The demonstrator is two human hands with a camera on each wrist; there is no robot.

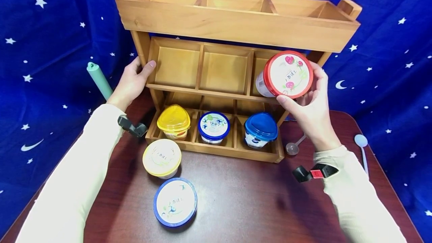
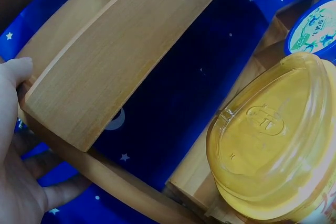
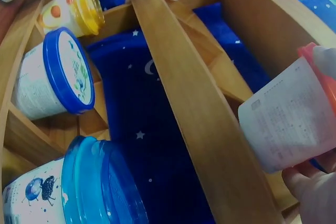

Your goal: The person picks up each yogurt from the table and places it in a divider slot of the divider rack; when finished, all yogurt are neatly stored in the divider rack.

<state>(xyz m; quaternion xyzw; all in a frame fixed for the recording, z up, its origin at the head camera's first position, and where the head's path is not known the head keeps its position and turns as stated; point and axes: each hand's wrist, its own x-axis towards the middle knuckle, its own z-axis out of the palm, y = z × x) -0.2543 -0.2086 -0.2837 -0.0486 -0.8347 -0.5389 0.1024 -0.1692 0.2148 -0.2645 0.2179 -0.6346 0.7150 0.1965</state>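
Observation:
My right hand (image 1: 315,106) grips a red-lidded yogurt tub (image 1: 291,74) with strawberries on its lid. In the head view the tub is tilted at the right compartment of the middle tier of a wooden rack (image 1: 219,93); the right wrist view shows its white side (image 3: 286,116) by the tier's front board. My left hand (image 1: 133,81) holds the left end of that same tier, thumb over the edge. On the bottom tier sit a yellow domed tub (image 1: 173,120), a blue-lidded tub (image 1: 214,126) and a blue domed tub (image 1: 261,127), one per compartment.
A yellow-lidded tub (image 1: 162,157) and a blue-lidded tub with a white top (image 1: 175,201) stand on the table (image 1: 243,198) before the rack. Right of the rack lie a clear scoop (image 1: 292,148) and a pale blue spoon (image 1: 361,141). A green stick (image 1: 99,80) is at left.

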